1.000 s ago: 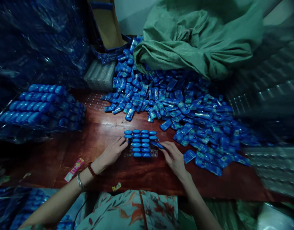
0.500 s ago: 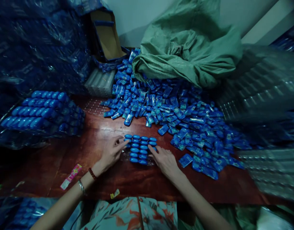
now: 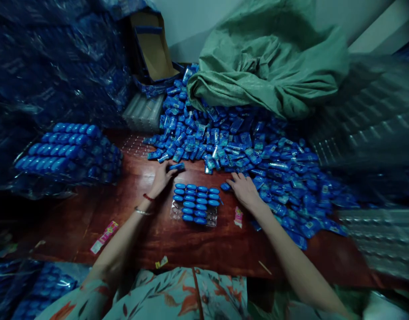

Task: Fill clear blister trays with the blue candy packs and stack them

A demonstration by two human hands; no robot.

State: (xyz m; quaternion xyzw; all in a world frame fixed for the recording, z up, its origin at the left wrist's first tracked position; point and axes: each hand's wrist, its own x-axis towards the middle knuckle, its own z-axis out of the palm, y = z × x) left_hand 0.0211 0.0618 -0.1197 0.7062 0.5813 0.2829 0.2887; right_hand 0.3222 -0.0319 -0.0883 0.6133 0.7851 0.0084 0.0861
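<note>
My left hand point(image 3: 162, 178) is closed on a small blue packet point(image 3: 177, 166) at the near edge of the pile. My right hand point(image 3: 245, 189) bends its fingers over another blue packet point(image 3: 225, 186) at the pile's right front. Between my hands a clear plastic tray point(image 3: 176, 212) lies on the table. Rows of glossy blue oval pieces point(image 3: 190, 193) fill its far rows and middle columns, and the near corners on both sides show bare clear plastic.
A large heap of blue packets point(image 3: 221, 142) spreads beneath a green sack point(image 3: 258, 75). Stacked filled trays point(image 3: 64, 149) stand on the left, clear trays point(image 3: 381, 240) on the right. An open cardboard box point(image 3: 154, 51) leans behind. Wrapper scraps point(image 3: 104, 237) lie on the table point(image 3: 134, 258).
Both hands have left the tray's sides. The left moved forward to a packet beyond the tray, the right moved outward and forward to the heap. A pink scrap now shows right of the tray.
</note>
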